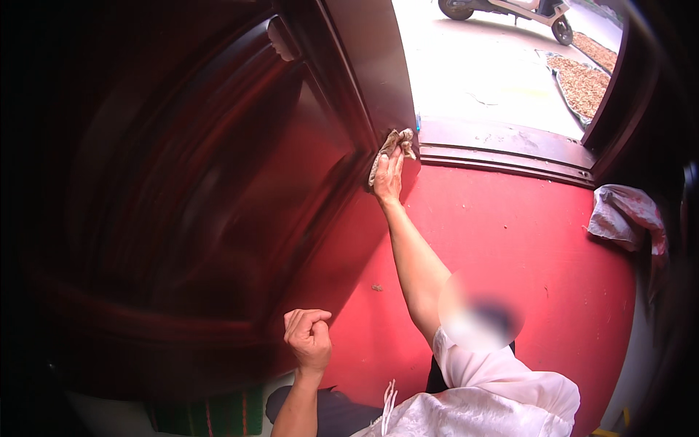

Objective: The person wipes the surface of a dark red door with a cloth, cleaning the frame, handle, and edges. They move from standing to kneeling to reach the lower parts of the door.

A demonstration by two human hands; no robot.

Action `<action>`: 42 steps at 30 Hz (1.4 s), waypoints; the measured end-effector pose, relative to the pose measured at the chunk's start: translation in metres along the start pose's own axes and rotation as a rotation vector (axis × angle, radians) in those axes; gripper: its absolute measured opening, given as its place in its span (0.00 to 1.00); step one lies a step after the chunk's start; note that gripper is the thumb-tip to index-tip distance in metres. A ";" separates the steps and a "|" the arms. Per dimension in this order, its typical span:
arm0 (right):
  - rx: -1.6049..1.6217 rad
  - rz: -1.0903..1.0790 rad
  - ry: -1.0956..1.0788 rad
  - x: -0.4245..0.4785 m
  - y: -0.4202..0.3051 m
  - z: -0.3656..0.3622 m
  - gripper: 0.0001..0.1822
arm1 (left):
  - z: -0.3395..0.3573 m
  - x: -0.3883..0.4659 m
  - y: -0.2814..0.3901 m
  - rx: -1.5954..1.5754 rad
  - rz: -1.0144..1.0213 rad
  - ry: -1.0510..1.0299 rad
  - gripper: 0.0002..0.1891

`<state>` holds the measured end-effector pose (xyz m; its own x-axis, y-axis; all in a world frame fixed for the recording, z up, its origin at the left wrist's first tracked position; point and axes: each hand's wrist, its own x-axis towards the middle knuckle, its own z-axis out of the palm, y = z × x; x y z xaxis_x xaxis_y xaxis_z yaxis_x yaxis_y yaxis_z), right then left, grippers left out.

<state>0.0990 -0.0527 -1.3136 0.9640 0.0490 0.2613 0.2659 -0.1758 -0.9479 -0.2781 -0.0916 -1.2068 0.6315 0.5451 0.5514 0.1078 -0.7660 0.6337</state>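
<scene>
My right hand (388, 177) reaches forward and presses a crumpled beige-brown cloth (403, 140) against the bottom corner of a dark red-brown panelled door (256, 180). The fingers lie over the cloth and hide part of it. Nearer my body, my left hand (308, 337) is raised with its fingers curled into a fist. Nothing shows in it, and I cannot tell whether it touches the door. A pale recessed fitting (281, 38) sits in the door's upper part.
A dark threshold (508, 145) with a grooved track crosses the red floor (491, 218). At right lies a bunched pinkish-white cloth (622, 216) beside the door frame (633, 104). Outside are a scooter (513, 10) and a sheet of brown pieces (581, 84). Green striped fabric (218, 412) is at lower left.
</scene>
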 end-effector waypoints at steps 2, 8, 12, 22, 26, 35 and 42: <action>0.064 0.205 -0.096 0.005 0.013 0.004 0.39 | 0.029 0.013 -0.003 0.045 0.007 -0.060 0.09; 0.058 -0.235 0.103 0.048 -0.062 0.001 0.37 | 0.077 0.135 0.032 0.426 0.426 -0.167 0.17; 0.023 -0.422 0.063 0.069 -0.054 -0.012 0.38 | 0.109 0.170 0.005 0.772 0.658 -0.235 0.25; 0.047 0.769 -0.040 0.042 0.061 0.021 0.42 | 0.134 0.206 -0.018 1.028 0.730 -0.407 0.31; 0.069 0.243 0.215 0.094 -0.054 0.015 0.36 | 0.099 0.262 0.029 1.085 0.770 -0.464 0.31; 0.144 0.333 -0.168 0.159 0.088 -0.024 0.44 | 0.123 0.225 0.004 1.064 0.737 -0.435 0.32; 0.182 0.745 -0.118 0.055 0.123 0.020 0.43 | 0.126 0.227 0.002 1.070 0.755 -0.424 0.31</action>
<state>0.1843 -0.0524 -1.4198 0.8793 0.0879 -0.4680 -0.4664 -0.0396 -0.8837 -0.0383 -0.0126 -1.1484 0.9632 -0.1133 0.2436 0.0483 -0.8189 -0.5719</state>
